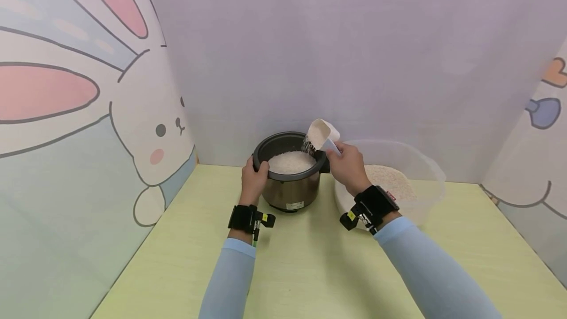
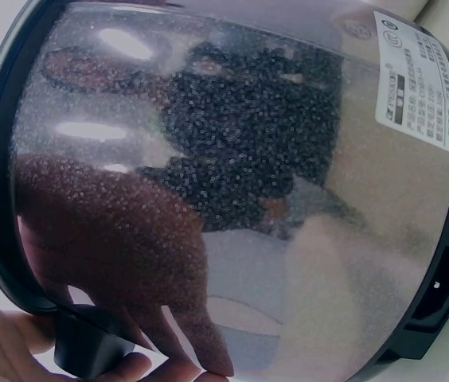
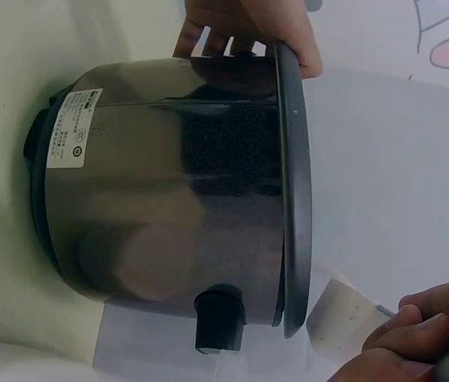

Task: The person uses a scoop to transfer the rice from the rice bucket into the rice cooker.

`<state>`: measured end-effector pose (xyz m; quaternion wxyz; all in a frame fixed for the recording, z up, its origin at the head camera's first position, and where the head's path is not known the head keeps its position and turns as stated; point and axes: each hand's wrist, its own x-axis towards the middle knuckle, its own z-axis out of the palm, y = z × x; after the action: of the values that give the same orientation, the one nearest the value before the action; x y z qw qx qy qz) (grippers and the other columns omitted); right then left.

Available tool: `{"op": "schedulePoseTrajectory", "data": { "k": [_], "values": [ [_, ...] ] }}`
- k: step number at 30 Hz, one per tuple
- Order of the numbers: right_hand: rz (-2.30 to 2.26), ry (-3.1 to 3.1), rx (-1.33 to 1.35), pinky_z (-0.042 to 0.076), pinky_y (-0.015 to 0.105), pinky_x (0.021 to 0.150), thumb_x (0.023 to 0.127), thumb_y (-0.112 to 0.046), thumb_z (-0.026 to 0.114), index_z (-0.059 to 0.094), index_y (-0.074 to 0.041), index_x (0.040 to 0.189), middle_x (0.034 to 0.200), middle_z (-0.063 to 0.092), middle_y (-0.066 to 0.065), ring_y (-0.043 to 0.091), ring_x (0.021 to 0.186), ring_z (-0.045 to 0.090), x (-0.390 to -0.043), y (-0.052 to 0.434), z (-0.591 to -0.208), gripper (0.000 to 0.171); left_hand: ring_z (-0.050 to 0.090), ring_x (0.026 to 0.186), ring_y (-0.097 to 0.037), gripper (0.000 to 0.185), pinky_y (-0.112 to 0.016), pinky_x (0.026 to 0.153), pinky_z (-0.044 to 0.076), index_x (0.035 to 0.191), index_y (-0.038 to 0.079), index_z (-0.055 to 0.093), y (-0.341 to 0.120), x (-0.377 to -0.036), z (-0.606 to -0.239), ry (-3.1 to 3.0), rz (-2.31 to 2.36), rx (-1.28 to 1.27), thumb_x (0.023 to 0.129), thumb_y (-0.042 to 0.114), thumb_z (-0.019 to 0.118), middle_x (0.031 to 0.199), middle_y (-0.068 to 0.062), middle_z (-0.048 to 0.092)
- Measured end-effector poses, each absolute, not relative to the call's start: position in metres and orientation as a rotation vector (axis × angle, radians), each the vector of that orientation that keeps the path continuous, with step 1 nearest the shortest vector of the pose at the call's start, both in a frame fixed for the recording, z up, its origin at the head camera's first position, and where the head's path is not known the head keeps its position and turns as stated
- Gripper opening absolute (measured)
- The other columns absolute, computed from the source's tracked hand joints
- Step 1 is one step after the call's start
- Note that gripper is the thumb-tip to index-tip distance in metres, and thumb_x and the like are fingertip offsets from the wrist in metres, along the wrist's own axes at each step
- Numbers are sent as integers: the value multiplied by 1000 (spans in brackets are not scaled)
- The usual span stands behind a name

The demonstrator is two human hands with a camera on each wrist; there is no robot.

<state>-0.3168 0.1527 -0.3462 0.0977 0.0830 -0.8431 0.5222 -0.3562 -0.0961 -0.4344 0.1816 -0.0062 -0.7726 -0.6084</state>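
From the head view, a steel rice cooker [image 1: 290,181] stands on the pale green table [image 1: 310,270], and I place everything else by it. My left hand [image 1: 254,178] grips the cooker's near-left rim, fingers curled over the dark edge and thumb on the outside wall. My right hand [image 1: 349,165] is just right of the cooker, fingers closed round the handle of a white scoop [image 1: 320,134]. The scoop is tilted above the cooker's right rim, its mouth pointing down into the pot, and grains of rice [image 1: 291,161] fall from it onto the white heap inside. Right of the cooker, touching or nearly touching it, sits a clear plastic tub [image 1: 431,171] with more rice in it.

From the left wrist view, the cooker's shiny side [image 2: 248,199] fills the frame. My fingertips [image 2: 113,370] show at the bottom left corner, wrapped about the cooker's black side handle [image 2: 89,342].

From the right wrist view, the cooker [image 3: 169,191] lies sideways in frame. My left hand's fingers [image 3: 248,28] clasp its far rim. My right fingers [image 3: 415,342] pinch the scoop [image 3: 340,322] just beside the dark rim.
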Motion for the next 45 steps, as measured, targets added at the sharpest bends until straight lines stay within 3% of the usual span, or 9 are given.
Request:
{"op": "schedulePoseTrajectory", "data": {
  "k": [3,7,14,19,28,33,39,45],
  "values": [
    [1511,-2507,255,41,37,69,109,-19,46,47,4,150,145,52,27,29,89,54,-319,154,-350,47,51,92,-28,59,-37,77,39,152,1,43,-96,-356,-434,-2182,-1719,-18,99,27,50,124,-21,59],
    [1431,-2502,295,42,38,70,109,-19,47,48,4,150,144,53,28,33,90,57,-319,154,-355,46,50,88,-26,58,-36,74,38,151,0,44,-95,-355,-433,-2180,-1718,-22,99,27,49,118,-19,58],
    [1260,-2442,398,41,37,64,107,-14,50,55,7,143,125,64,32,26,63,53,-319,150,-360,41,44,75,-23,55,-37,69,35,147,0,46,-95,-354,-431,-2175,-1720,-26,99,27,49,93,-10,47],
    [1200,-2443,413,40,37,60,107,-13,50,61,5,136,109,67,30,23,58,50,-320,147,-359,36,46,81,-24,57,-36,71,36,148,0,45,-95,-354,-432,-2180,-1729,-18,99,28,49,102,-13,52],
    [1185,-2446,455,39,34,56,107,-12,50,62,4,132,97,67,24,20,56,48,-318,140,-362,32,52,101,-28,59,-36,81,40,149,0,45,-95,-356,-432,-2194,-1718,16,98,28,50,132,-19,57],
    [1173,-2442,480,40,35,57,106,-13,52,63,2,133,98,68,24,23,60,53,-317,137,-364,32,51,95,-28,58,-37,77,38,149,0,45,-95,-356,-432,-2181,-1735,3,98,28,50,121,-19,57],
    [1076,-2431,526,45,38,60,106,-12,53,59,2,139,106,69,26,28,70,61,-319,135,-367,36,50,95,-27,57,-36,78,38,148,0,47,-95,-355,-432,-2170,-1738,-7,98,28,50,121,-17,58],
    [976,-2415,569,45,41,61,105,-11,53,57,4,140,101,70,25,29,68,60,-318,135,-367,38,49,86,-23,55,-35,72,37,146,0,48,-95,-355,-432,-2167,-1734,-7,98,27,50,107,-13,55]
  ]
}}
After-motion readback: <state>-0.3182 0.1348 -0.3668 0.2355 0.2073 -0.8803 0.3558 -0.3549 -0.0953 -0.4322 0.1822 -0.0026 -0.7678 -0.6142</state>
